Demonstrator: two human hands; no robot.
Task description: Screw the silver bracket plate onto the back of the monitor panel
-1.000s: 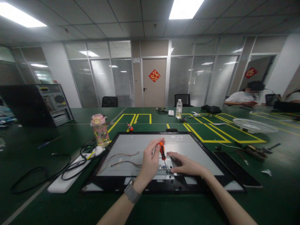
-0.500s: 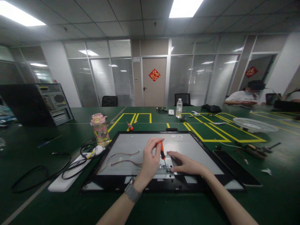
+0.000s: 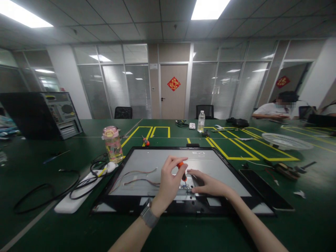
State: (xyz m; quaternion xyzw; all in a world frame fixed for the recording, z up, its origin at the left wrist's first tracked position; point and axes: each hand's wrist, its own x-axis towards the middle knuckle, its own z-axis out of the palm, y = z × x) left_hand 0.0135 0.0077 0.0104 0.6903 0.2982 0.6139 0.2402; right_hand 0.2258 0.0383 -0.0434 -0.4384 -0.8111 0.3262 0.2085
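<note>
My left hand [image 3: 169, 179], with a watch on the wrist, is closed on the handle of an orange and black screwdriver [image 3: 184, 177]. The screwdriver tilts slightly, its shaft pointing down at a small metal bracket with parts on it [image 3: 191, 181]. Fingers apart, my right hand [image 3: 210, 184] lies beside that bracket, thumb near the screwdriver's tip. Under both hands is a flat display panel [image 3: 225, 171], grey with a black frame, lying on the green table. Thin wires [image 3: 141, 181] run across its left half. Exactly where the tip touches is too small to tell.
A white power strip [image 3: 70, 202] with black cable and a pink-lided bottle [image 3: 112, 143] stand left. A phone-like black slab [image 3: 265, 189] lies right. Farther off are a water bottle [image 3: 201, 121], a second screwdriver [image 3: 146, 141], a computer case [image 3: 39, 115] and a seated person [image 3: 273, 110].
My left fingers have shifted on the screwdriver, the thumb now lower across its handle and the index finger stretched farther out. My right hand has stayed in place.
</note>
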